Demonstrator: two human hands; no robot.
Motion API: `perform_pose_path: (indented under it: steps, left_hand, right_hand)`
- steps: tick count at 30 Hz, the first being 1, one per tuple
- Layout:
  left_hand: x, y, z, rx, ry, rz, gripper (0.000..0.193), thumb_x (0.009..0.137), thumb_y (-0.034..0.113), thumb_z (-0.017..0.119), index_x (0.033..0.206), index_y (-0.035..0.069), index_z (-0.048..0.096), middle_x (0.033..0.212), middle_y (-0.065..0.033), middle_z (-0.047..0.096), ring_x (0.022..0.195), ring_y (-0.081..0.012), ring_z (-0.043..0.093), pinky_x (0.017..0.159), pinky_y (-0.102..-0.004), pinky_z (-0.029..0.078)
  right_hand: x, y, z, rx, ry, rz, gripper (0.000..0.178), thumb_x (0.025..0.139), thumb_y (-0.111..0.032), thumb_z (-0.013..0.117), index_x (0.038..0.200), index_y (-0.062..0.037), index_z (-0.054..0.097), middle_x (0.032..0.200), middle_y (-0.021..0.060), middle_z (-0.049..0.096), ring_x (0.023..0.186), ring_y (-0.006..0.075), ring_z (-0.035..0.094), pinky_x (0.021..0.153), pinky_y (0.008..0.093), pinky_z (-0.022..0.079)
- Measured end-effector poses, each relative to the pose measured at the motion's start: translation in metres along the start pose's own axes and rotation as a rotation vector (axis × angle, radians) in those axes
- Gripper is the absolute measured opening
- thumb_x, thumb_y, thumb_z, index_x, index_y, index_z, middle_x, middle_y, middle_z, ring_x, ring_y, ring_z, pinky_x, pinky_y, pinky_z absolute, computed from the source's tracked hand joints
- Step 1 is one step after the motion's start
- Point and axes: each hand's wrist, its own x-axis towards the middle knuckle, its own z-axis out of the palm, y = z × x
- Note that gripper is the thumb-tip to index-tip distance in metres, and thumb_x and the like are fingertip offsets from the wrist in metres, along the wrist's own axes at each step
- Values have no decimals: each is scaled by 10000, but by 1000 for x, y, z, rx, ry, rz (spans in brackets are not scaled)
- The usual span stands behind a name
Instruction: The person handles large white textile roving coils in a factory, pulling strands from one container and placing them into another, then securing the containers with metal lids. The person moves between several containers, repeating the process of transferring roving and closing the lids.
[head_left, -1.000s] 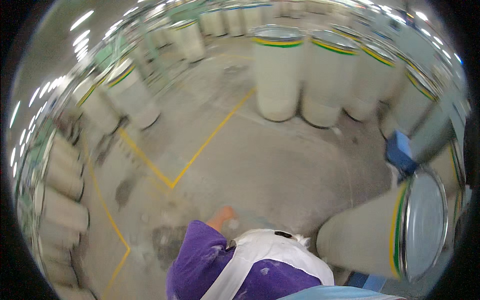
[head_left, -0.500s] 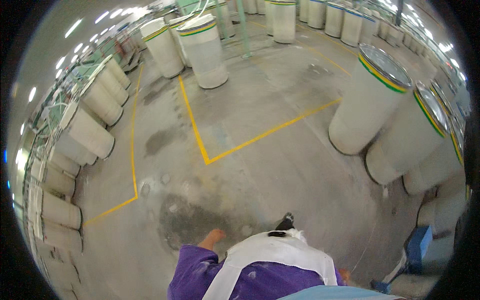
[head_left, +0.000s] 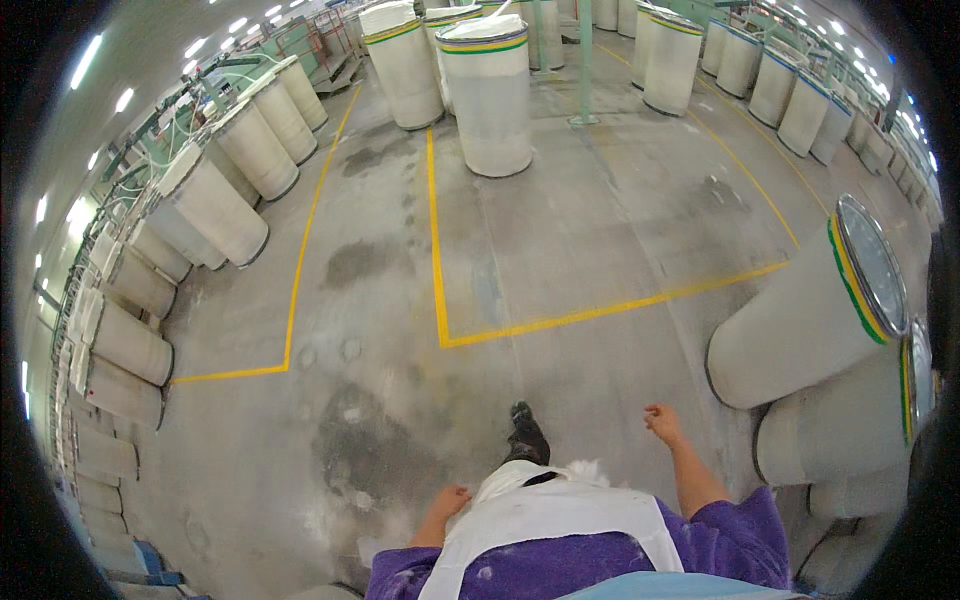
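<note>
My right hand point(head_left: 662, 422) hangs out in front of my right side, its fingers loosely bent and nothing in them. My left hand point(head_left: 453, 498) is low beside the white apron point(head_left: 560, 510), small in view, with no object seen in it. Neither hand touches any of the containers. Nearest to my right hand is a tall whitish cylindrical can point(head_left: 800, 330) with a yellow and green band and a metal rim. One dark shoe point(head_left: 525, 432) shows on the grey floor ahead of the apron.
Yellow floor lines point(head_left: 443, 300) mark out bays ahead. A banded can point(head_left: 486, 100) stands with others at the far middle, near a green post point(head_left: 586, 70). Rows of cans point(head_left: 215, 205) line the left side; another can point(head_left: 850, 440) stands at right.
The view has turned right and moved forward; the right-hand cans are closer to the rim. My right arm has swung forward into view, and my left hand has dropped back nearer the apron.
</note>
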Motion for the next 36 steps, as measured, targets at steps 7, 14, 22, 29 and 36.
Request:
perform_pose_path:
  steps: [7, 14, 22, 29, 36]
  left_hand:
    - [96, 22, -103, -107, -51, -283, 459, 840, 356, 638, 1209, 84, 649, 1129, -157, 684, 1073, -322, 635, 909, -422, 498]
    - [302, 114, -282, -333, 23, -270, 426, 819, 329, 658, 1161, 76, 665, 1096, -133, 695, 1073, -289, 630, 908, -422, 498]
    - [495, 277, -429, -63, 163, 95, 476, 835, 367, 664, 1179, 40, 654, 1055, -164, 708, 996, -282, 673, 880, -378, 512]
    - [571, 314, -528, 14, 196, 137, 453, 831, 350, 674, 1144, 23, 667, 995, -178, 714, 927, -301, 690, 830, -376, 535]
    - [655, 298, -600, 571, 224, 179, 342, 835, 278, 623, 1086, 52, 675, 967, -159, 711, 857, -345, 673, 770, -456, 529]
  right_hand:
    - [123, -78, 51, -215, -243, -9, 394, 820, -240, 688, 1155, -32, 670, 965, 150, 723, 800, 214, 699, 763, 364, 547]
    - [193, -100, 30, -175, -181, 324, 223, 783, -180, 718, 916, -2, 704, 758, 104, 707, 634, 186, 700, 594, 358, 556]
    - [371, -218, 35, -69, -142, 488, 147, 794, -163, 709, 812, -18, 691, 726, 93, 689, 587, 204, 678, 513, 352, 520]
    - [688, -423, 47, -1093, -461, -553, 345, 891, -333, 531, 1057, -84, 702, 1100, 156, 691, 1022, 332, 654, 877, 477, 508]
    - [871, -829, 67, -190, -226, -565, 367, 892, -267, 634, 1181, -41, 632, 1072, 137, 688, 972, 276, 654, 857, 391, 504]
